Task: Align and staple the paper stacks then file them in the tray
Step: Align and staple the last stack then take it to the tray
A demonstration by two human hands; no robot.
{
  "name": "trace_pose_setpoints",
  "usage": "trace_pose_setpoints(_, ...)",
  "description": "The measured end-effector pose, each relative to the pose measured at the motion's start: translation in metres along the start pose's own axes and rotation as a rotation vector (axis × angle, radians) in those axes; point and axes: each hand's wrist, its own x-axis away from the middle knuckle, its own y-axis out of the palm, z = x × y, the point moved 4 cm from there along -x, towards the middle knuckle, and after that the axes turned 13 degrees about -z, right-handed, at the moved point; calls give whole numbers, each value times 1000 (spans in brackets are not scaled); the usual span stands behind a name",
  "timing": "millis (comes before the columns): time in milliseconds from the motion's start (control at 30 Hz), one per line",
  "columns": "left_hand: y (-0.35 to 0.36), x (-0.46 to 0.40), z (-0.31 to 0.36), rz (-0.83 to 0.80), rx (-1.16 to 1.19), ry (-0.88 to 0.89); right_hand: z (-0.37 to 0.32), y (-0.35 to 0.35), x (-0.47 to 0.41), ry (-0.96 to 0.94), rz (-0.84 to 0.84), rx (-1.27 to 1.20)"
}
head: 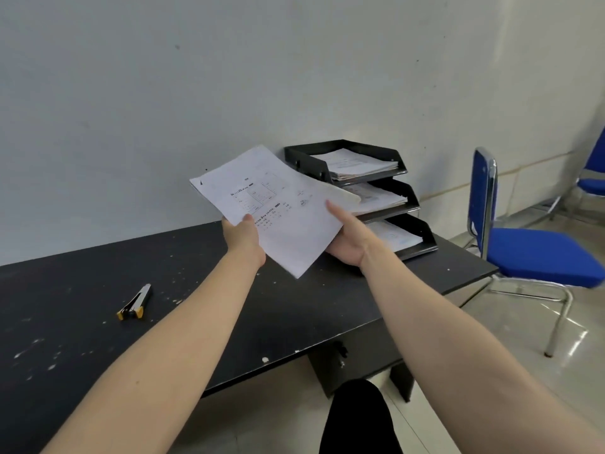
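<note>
Black desk top [294,309], flecked with white, is seen nearest, with a stapler [136,303] lying on it to the left. Above it, a printed paper stack [278,208] is held tilted, clamped by the left hand [242,235] and the right hand [347,240]. Beyond, a three-tier black tray [304,160] is seen, each tier loaded with papers.

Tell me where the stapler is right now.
In the head view, the stapler lies on the black desk at the left, apart from both hands, beside the left forearm and far from the tray stack at the right.
</note>
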Motion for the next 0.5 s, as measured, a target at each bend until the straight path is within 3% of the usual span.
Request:
trace_pose_setpoints(133, 21, 6, -19, -43, -4, -4, 6, -11, 8, -31, 230, -28)
trace_pose_setpoints(333, 48, 12, -52, -221, -91, -64, -16, -40, 34, 10, 641, 418)
trace_pose_setpoints(500, 75, 23, -69, -419, -208, -88, -27, -65, 56, -28, 813, 605)
